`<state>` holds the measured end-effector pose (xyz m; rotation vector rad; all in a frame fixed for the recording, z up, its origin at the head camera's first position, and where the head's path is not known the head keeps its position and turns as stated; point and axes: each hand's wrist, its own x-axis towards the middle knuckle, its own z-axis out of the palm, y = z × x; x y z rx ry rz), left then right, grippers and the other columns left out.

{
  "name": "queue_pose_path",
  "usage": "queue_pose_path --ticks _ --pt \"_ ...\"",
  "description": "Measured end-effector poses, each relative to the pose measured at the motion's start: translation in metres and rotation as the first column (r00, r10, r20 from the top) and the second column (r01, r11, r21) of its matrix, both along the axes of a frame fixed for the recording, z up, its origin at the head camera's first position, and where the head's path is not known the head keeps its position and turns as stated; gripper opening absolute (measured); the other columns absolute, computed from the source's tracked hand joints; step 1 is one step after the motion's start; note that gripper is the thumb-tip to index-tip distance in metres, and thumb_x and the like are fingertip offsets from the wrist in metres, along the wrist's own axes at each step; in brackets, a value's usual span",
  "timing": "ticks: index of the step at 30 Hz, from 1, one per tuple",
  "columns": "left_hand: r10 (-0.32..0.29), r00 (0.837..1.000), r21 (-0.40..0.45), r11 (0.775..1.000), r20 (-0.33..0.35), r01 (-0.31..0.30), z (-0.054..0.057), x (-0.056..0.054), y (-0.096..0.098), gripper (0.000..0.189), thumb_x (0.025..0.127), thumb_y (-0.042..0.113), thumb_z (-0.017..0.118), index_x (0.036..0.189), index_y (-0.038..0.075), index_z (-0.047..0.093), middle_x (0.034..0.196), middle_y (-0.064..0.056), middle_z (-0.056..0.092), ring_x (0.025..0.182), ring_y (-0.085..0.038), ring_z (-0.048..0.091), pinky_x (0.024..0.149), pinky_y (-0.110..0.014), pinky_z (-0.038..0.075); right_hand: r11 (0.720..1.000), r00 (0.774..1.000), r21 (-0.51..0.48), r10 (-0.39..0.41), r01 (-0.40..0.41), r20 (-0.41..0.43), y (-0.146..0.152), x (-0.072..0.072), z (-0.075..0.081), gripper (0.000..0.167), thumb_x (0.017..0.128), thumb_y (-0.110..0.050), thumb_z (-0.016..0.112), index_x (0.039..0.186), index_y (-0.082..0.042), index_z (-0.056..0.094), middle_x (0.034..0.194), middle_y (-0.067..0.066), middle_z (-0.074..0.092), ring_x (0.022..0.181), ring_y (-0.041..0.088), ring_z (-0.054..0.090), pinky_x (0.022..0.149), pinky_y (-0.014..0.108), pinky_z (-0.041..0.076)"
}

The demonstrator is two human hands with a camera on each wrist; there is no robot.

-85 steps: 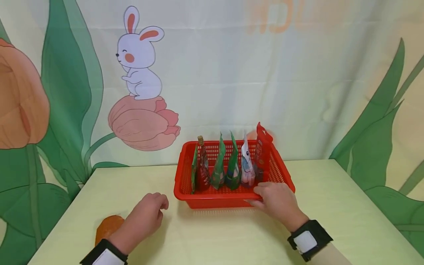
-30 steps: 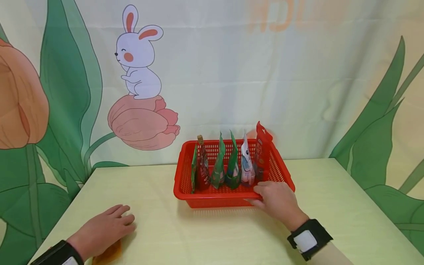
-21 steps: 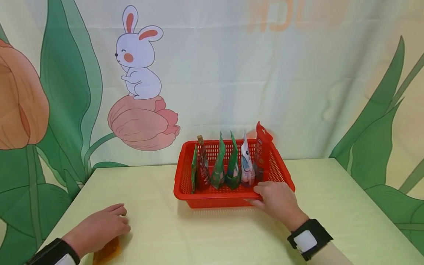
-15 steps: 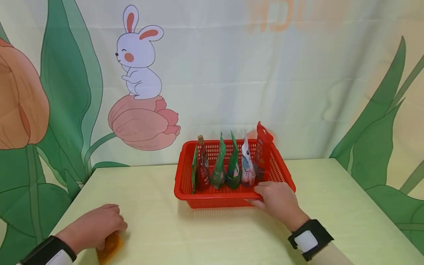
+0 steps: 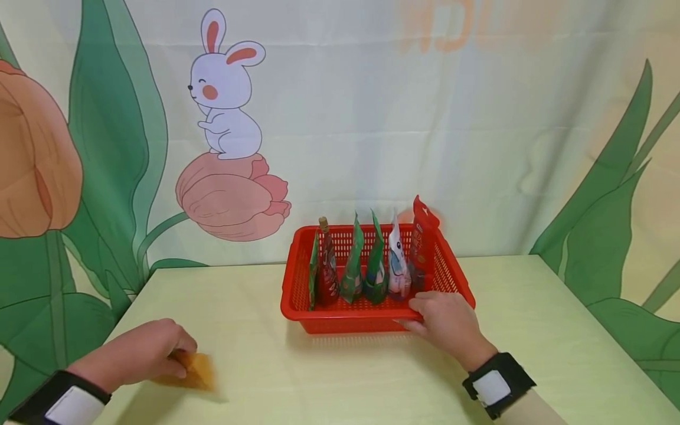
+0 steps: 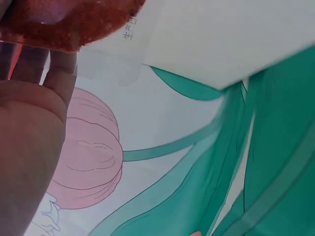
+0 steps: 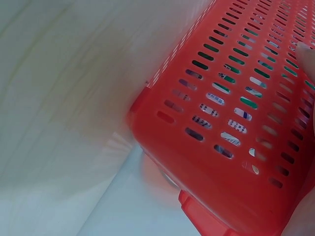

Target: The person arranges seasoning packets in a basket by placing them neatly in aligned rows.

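Note:
At the lower left of the head view, my left hand pinches a clear packet of orange-red contents, slightly above the table. In the left wrist view the packet shows dark red filling and small print; what exactly it holds I cannot tell. My right hand grips the front rim of a red plastic basket, near its right corner. The right wrist view shows the slotted basket wall close up. Inside stand a dark red bottle, green packets, a white pouch and a red bag.
The pale yellow table reaches back to a printed cloth backdrop with a rabbit and tulips. The basket stands near the table's back edge. Bare tabletop lies between the left hand and the basket.
My left hand moved left and down from beside the basket to the packet, took hold of it and lifted its edge, now shifting it rightward. The right hand stays on the rim.

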<state>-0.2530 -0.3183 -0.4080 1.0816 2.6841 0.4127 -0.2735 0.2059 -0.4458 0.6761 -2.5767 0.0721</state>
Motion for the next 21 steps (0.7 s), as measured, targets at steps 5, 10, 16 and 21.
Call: queue_pose_path --ticks 5,10,16,21 --pt "0.071 0.996 0.091 0.993 0.05 -0.075 0.005 0.003 0.014 0.022 0.081 0.021 0.086 0.074 0.026 0.066 0.071 0.019 0.057 0.065 0.005 0.045 0.057 -0.018 0.038 1.0 1.0 0.011 0.005 -0.005 -0.019 0.001 -0.001 -0.001 0.033 0.075 -0.049 0.088 0.083 -0.02 0.076 0.078 -0.004 0.074 0.065 0.011 0.063 0.07 0.031 0.06" --pt "0.159 0.98 0.175 0.968 0.12 -0.179 0.008 0.007 0.031 0.015 0.082 0.028 0.085 0.078 0.026 0.07 0.074 0.016 0.061 0.067 0.001 0.051 0.057 -0.018 0.043 1.0 1.0 0.012 0.008 -0.007 -0.018 0.001 -0.001 0.0 0.033 0.076 -0.051 0.087 0.081 -0.021 0.075 0.078 -0.005 0.073 0.065 0.011 0.062 0.069 0.029 0.059" --pt "0.239 0.95 0.343 0.891 0.2 -0.296 0.003 0.01 0.055 0.015 0.081 0.031 0.086 0.083 0.021 0.075 0.079 0.009 0.071 0.073 -0.003 0.06 0.063 -0.02 0.052 1.0 1.0 0.006 0.006 -0.006 -0.005 0.0 0.0 0.0 0.033 0.076 -0.05 0.087 0.081 -0.02 0.075 0.077 -0.005 0.073 0.064 0.01 0.061 0.069 0.029 0.058" --pt "0.288 0.909 0.444 0.801 0.302 -0.401 -0.003 0.011 0.082 0.027 0.081 0.034 0.086 0.093 0.012 0.078 0.089 -0.002 0.076 0.08 -0.012 0.069 0.072 -0.025 0.06 1.0 1.0 0.005 0.003 -0.003 -0.006 0.0 0.0 0.0 0.033 0.075 -0.049 0.088 0.083 -0.019 0.077 0.077 -0.004 0.074 0.064 0.01 0.062 0.071 0.03 0.06"
